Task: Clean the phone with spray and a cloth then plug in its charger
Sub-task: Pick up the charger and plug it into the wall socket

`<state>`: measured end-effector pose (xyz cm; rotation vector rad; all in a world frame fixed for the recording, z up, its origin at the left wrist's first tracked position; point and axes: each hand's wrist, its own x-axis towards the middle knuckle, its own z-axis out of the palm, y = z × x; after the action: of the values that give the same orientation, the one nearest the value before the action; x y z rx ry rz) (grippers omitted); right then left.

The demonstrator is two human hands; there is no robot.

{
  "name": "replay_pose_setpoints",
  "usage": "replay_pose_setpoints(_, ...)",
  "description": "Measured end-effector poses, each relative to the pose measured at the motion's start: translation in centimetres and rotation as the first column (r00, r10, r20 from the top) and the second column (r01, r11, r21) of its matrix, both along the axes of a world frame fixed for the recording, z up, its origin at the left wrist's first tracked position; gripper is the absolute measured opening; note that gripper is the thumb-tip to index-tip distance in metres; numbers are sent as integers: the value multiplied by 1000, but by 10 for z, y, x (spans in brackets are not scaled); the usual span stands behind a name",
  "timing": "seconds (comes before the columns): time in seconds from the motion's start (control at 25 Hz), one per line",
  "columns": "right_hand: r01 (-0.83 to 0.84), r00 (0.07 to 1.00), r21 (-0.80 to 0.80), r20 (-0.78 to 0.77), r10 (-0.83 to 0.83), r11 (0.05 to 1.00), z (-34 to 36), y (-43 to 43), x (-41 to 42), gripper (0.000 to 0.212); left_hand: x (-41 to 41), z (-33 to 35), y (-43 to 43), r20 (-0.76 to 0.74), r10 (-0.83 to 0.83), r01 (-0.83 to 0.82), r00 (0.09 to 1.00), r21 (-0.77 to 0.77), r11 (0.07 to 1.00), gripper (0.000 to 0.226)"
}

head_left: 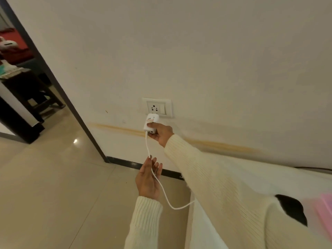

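A white wall socket (pixel 156 107) with a switch sits low on the cream wall. Just below it my right hand (pixel 161 133) grips a white charger adapter (pixel 150 123), its top end close under the socket plate. A white cable (pixel 162 190) hangs from the adapter, runs down across my left hand (pixel 148 178) and loops off to the right. My left hand has its fingers loosely spread, with the cable resting against them. The phone, spray and cloth are out of sight.
A dark door frame (pixel 53 78) stands at the left, with a dark table and clutter beyond it. Beige floor tiles (pixel 53 194) lie below. A white surface (pixel 206 221) and a pink item (pixel 326 209) are at the lower right.
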<state>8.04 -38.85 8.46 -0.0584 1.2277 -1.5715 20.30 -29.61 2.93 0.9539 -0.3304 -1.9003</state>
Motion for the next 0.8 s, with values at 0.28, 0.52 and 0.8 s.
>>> replay_pose_setpoints(0.28,38,999,-33,4,-38,999,-21,-22,-3,48,-8,-21,-17,-81,32,-29,996,35,999,26)
replay_pose_setpoints(0.52,46,999,-78,2,-46,996,-17,-29,-5,41,-7,-20,-18,-109,18,-15,994,23,1000,27)
replay_pose_setpoints(0.8,58,998,-44,7,-58,997,-14,-25,-3,47,-7,-13,-18,-97,9,-8,995,10,1000,23)
